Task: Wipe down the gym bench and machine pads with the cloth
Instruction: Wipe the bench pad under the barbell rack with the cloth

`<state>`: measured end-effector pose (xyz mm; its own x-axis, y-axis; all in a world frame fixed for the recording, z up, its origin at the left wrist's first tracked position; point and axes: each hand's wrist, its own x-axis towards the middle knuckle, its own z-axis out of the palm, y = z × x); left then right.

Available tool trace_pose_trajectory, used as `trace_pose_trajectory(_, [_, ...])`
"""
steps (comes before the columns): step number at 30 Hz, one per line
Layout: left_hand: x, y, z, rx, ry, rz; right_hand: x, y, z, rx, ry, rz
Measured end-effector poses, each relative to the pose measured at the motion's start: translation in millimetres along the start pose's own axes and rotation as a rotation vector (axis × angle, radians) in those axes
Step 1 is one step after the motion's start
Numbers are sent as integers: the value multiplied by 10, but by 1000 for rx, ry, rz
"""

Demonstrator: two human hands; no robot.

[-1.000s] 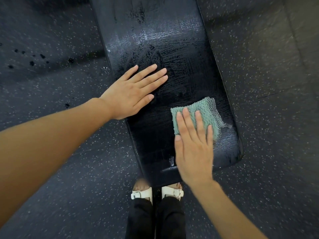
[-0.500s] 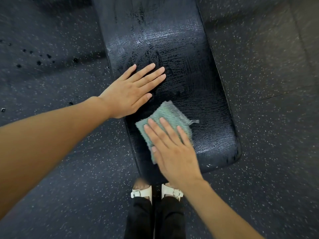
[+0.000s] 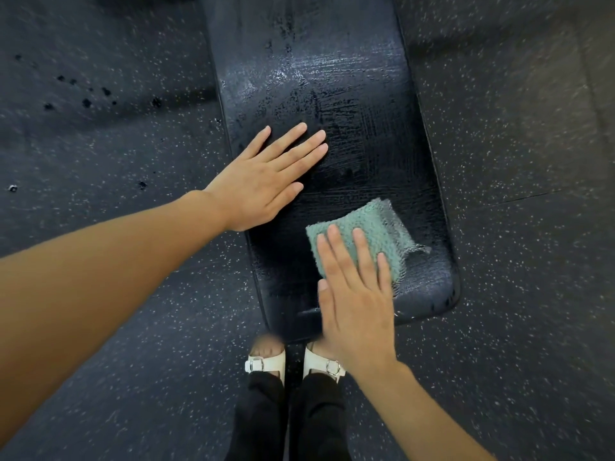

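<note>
Atop wet-streaked black bench (image 3: 382,154): left hand (image 3: 263,184) flat, right hand (image 3: 357,294) flat over nubby cloth (image 3: 376,227).

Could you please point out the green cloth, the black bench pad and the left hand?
green terry cloth (image 3: 376,217): head view, uncovered upper part.
black padded gym bench (image 3: 332,78): head view, wet top surface.
left hand (image 3: 263,184): head view, back of hand.

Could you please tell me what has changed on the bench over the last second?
The right hand, pressing the cloth flat, swept it left across the bench toward the left hand, then back to the right side, about where it began. Nothing was taken hold of or let go. The left hand stayed flat on the bench.
</note>
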<state>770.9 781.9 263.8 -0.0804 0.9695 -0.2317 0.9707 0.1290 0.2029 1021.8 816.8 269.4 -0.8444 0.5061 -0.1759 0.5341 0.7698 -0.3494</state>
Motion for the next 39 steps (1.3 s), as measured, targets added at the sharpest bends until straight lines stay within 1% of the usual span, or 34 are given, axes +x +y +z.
trace_pose_trajectory(7, [-20, 21, -2, -33, -13, 3, -231, -590, 251, -43, -137, -179])
trace_pose_trajectory(12, [-37, 66, -6, -24, -16, -15, -216, -407, 198, -76, -153, -218])
trace_pose_trajectory(16, [-50, 88, 10, -19, -12, -23, -231, -50, 92, -125, -119, -187])
trace_pose_trajectory(20, [-58, 113, 28, -14, -7, -27, -241, 314, -25, -130, -84, -93])
trace_pose_trajectory(22, [-67, 117, 30, -15, -2, -30, -245, 280, -29, -76, -45, -37])
trace_pose_trajectory(26, [-73, 123, 38, -15, 8, -33, -254, -66, 78, -13, 11, 50])
trace_pose_trajectory(28, [-72, 121, 41, -14, 7, -35, -264, -232, 130, -6, -9, 23])
trace_pose_trajectory(33, [-70, 135, 39, 0, 4, -44, -289, -525, 231, -52, -107, -140])
trace_pose_trajectory(36, [-72, 137, 36, -4, 0, -49, -268, -388, 214, -97, -141, -211])
trace_pose_trajectory(39, [-69, 145, 41, 2, 0, -56, -271, -31, 130, -162, -147, -237])
